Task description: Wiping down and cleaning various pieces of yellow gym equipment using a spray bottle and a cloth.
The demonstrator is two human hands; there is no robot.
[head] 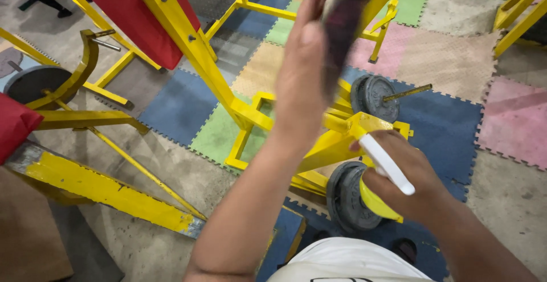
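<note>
Your left hand (pixel 305 71) is raised, its grip closed on a dark rag (pixel 341 31) near the top of the view. Your right hand (pixel 407 179) sits low, fingers wrapped around a yellow spray bottle (pixel 373 199) with a white nozzle (pixel 387 165) pointing up and left.

To wipe well, it seems best to keep the rag bunched flat against the palm so it covers the surface, and to hold the bottle upright, nozzle clear of your own forearm.

Surroundings: a yellow steel frame (pixel 194 54) runs diagonally beneath both hands, carrying a red pad (pixel 134 14). Two grey weight plates (pixel 376 96) (pixel 347 199) sit on its pegs, the lower one just beside the bottle. A third plate (pixel 37 82) lies at the left. Coloured foam floor mats (pixel 182 105) cover the floor. The crossing bars and pegs crowd the reach below the rag.
</note>
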